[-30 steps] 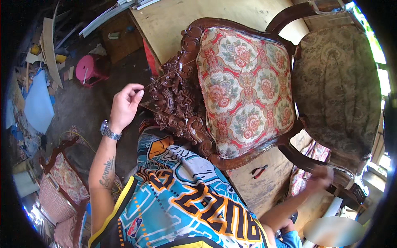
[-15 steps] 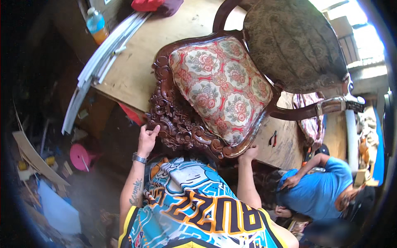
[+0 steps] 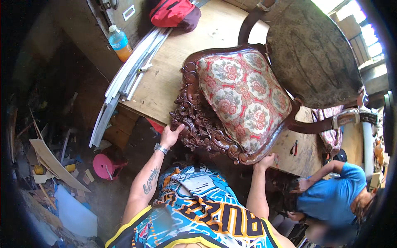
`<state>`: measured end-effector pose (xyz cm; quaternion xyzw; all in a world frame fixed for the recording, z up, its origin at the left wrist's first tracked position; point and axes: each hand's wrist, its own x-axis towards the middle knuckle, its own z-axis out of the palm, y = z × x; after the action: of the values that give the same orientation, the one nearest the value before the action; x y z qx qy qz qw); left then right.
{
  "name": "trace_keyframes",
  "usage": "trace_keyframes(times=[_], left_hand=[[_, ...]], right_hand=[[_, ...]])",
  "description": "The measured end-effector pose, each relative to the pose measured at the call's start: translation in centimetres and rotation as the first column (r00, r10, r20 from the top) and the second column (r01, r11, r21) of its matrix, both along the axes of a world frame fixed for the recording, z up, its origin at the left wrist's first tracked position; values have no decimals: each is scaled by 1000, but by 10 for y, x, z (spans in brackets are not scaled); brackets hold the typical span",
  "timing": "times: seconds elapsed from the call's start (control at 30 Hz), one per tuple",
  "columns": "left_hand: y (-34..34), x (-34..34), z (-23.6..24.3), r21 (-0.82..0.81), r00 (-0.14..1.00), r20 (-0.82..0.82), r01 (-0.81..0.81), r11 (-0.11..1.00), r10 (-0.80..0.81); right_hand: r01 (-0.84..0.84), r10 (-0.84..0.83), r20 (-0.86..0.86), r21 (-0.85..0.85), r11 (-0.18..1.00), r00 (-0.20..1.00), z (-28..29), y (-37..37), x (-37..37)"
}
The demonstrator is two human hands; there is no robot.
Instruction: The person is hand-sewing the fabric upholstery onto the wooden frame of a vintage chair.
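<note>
A dark, glossy carved wooden armchair (image 3: pixel 194 136) lies tipped on the workbench. Red and cream floral fabric (image 3: pixel 248 97) covers one padded panel, and dull brown patterned fabric (image 3: pixel 314 53) covers the other. At the ornate carved edge overhanging the bench, my left hand (image 3: pixel 170 135) grips the wood, thumb on top and fingers partly hidden behind it. My right hand (image 3: pixel 264 161) holds the curved corner of the frame by the floral panel; its fingertips are mostly hidden.
On the wooden workbench (image 3: pixel 153 87) are long pale strips (image 3: pixel 128 76), a bottle (image 3: pixel 119 43), a red bag (image 3: pixel 175 14) and pliers (image 3: pixel 294 148). A person in blue (image 3: pixel 333 192) is close by at right. A pink spool (image 3: pixel 105 166) and scraps lie on the floor at left.
My view has turned, so the bench, chair and hands appear farther right, with more of the floor at left showing. Both hands keep their hold on the chair frame.
</note>
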<state>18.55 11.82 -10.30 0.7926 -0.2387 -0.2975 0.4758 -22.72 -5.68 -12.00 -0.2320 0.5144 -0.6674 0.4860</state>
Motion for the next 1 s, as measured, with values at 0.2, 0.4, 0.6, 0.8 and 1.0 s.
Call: trace_keyframes(times=[0.2,0.4,0.6,0.8,1.0], left_hand=[[-1,38,111,426,910,9,373,825,-415],[-158,128,167,-159,872,484,172,972,-75],[-288,116,183,350,597,682,241,905,-423],[-311,135,169,542,605,447,402,738,-659],[-303,133,169,593,594,469,336,731,-654]], right_hand=[[61,-106,175,247,967,979,71,22,23],[47,-26,-86,254,966,996,45,-4,-9],[17,-1,-56,289,957,998,82,4,22],[206,-120,-312,258,944,942,56,2,11],[224,-140,-362,203,953,922,43,6,4]])
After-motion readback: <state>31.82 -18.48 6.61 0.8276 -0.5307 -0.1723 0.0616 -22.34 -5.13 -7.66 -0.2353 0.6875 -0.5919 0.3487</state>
